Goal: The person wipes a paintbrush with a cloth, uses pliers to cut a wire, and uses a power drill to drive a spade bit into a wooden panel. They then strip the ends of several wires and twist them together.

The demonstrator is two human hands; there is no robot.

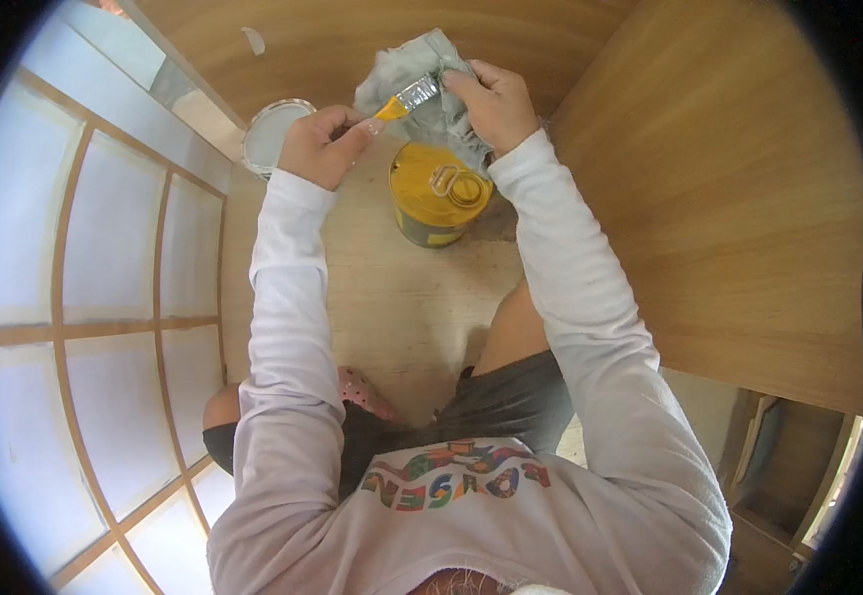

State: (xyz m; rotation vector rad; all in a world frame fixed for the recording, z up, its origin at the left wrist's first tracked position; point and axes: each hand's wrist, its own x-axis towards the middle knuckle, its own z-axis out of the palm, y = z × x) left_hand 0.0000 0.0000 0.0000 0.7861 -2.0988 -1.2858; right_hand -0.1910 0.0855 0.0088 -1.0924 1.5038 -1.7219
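Observation:
My left hand (327, 146) is closed around the handle end of a paintbrush (392, 107), which has a yellow handle and a silver metal band. The brush points up and to the right. A crumpled grey-white rag (402, 67) is gripped in my right hand (496, 107), up against the bristle end of the brush. The rag hides most of the bristles. Below both hands stands a yellow metal can (419, 178) with a round cap and a wire handle on its top.
A round white lid or open tub (275, 134) lies left of my left hand. Wooden panels rise ahead and on the right (729, 198). A wood-framed panelled door (109, 228) stands at the left. My foot in a pink clog (367, 392) rests on the pale floor.

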